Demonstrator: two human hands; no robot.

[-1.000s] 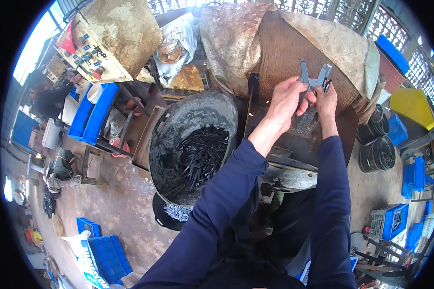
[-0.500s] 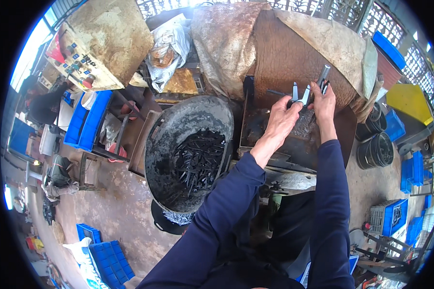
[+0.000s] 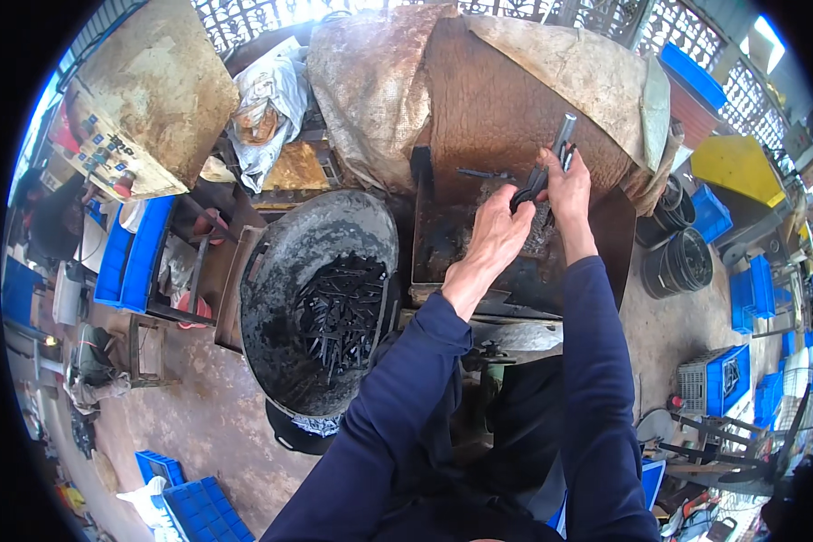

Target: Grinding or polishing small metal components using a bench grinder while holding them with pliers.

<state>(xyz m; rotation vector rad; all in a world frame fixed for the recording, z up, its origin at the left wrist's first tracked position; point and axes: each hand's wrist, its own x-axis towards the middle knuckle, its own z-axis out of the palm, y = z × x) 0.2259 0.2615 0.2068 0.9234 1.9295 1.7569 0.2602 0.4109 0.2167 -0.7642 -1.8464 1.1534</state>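
Over the far side of the rusty tray [image 3: 515, 262], the two hands are meeting around a small bunch of metal pieces. The right hand [image 3: 565, 185] is pinching a grey, bar-like piece [image 3: 565, 135] that is sticking up and away from the knuckles, tilted toward the tray's far right corner. The left hand [image 3: 497, 235] is curling closed around dark, thin parts [image 3: 526, 191] just beside it, its fingertips touching the right hand's.

The pieces are looking stiff and hard, probably steel, and each is likely light enough for two fingers, though a handful would weigh more. They are dark and may be oily or sooty, so they could be slipping in bare skin; a grip across the middle of the shank, not the tip, seems the safer hold. Edges may be sharp.

Much is staying hard to read. The fingers are covering most of what they are holding, so the exact shape and count of the parts cannot be told. The tray's floor is lying in shadow, with only a greyish heap showing under the hands. To the left, a round black pan [image 3: 321, 298] is holding a pile of similar dark rods [image 3: 339, 316], too tangled to tell apart. Sacking [image 3: 479, 81] is draping whatever stands behind the tray, and the person's own sleeves are hiding the tray's near edge.
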